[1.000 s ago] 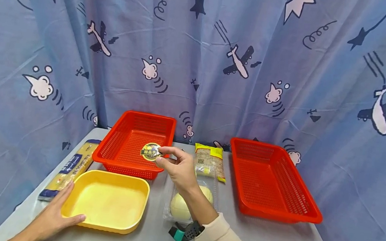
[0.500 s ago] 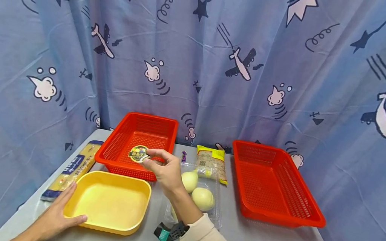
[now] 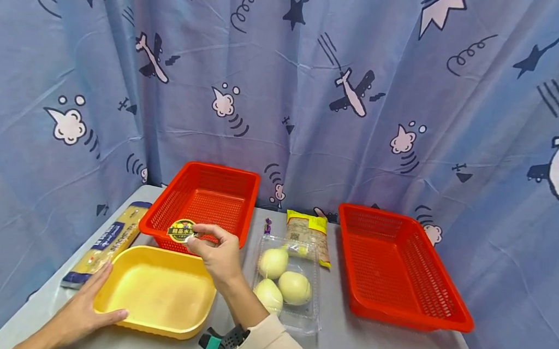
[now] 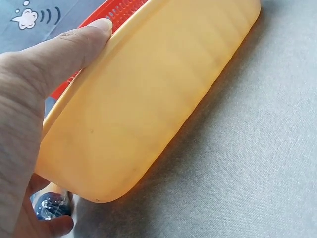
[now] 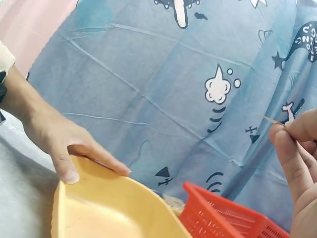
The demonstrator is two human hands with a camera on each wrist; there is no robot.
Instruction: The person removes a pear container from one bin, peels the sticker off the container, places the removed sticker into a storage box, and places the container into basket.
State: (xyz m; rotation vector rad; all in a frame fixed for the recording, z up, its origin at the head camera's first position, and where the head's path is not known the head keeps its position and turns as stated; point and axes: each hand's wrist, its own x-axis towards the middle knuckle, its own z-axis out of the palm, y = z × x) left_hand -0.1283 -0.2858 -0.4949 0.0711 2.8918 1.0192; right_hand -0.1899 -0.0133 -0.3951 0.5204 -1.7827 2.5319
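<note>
My right hand [image 3: 221, 255] pinches a round black-and-gold sticker [image 3: 180, 231] between thumb and fingertips. It is held up in front of the left red basket [image 3: 144, 224], just above the far rim of a yellow plastic basin [image 3: 154, 296]. In the right wrist view the sticker shows only as a thin edge. The left hand [image 3: 79, 309] grips the basin at its left corner, thumb over the rim, as the left wrist view also shows. Right of my right forearm, a clear plastic box [image 3: 315, 309] holds three pale yellow pears [image 3: 295, 288].
A long pack of spaghetti [image 3: 108, 243] lies at the left edge of the table. Behind the clear box are a yellow-topped food bag [image 3: 306, 232] and a small purple-wrapped candy [image 3: 268, 226]. Another red basket [image 3: 385, 265] stands at the right. A blue patterned curtain [image 3: 286, 87] hangs behind.
My right hand has moved left and slightly down with the sticker, from over the left red basket toward the yellow basin. The pears came into view. The left hand has stayed on the basin.
</note>
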